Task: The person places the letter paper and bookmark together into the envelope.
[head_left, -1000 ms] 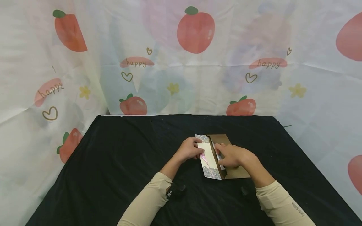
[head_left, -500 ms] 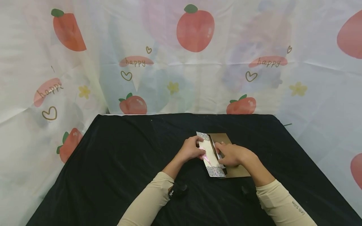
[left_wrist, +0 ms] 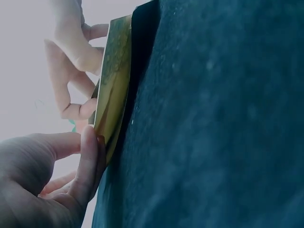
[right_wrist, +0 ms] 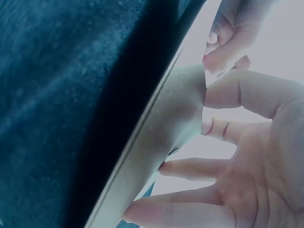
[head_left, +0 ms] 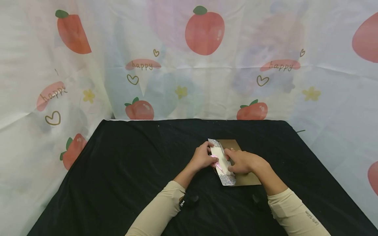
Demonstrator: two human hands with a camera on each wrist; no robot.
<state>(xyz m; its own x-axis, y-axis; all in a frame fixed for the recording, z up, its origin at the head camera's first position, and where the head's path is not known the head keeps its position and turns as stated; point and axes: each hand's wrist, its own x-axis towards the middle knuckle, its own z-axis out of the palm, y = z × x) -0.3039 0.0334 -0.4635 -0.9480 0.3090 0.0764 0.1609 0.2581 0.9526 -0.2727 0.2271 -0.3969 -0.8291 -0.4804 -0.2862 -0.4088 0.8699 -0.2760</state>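
Note:
A brown card envelope (head_left: 248,179) lies flat on the black cloth. Its cream flap (head_left: 219,153), with silvery patterned bands at both ends, leans over towards the right. A pink tassel (head_left: 219,166) hangs across the flap. My left hand (head_left: 203,157) pinches the flap's left side between thumb and fingers, beside the tassel. My right hand (head_left: 243,162) has its fingers spread, the fingertips pressing on the envelope at the flap's right edge. In the right wrist view these fingers (right_wrist: 194,168) touch the pale card surface. The inside of the envelope is hidden under the flap.
Black cloth (head_left: 141,170) covers the table. Pale curtains (head_left: 218,85) printed with red fruit and "happy" stand around its back and sides. Two small dark objects (head_left: 192,200) show near my wrists.
My left hand has moved right and tipped the flap over towards the envelope, covering the opening and the white piece that showed inside. My right hand has stayed in place.

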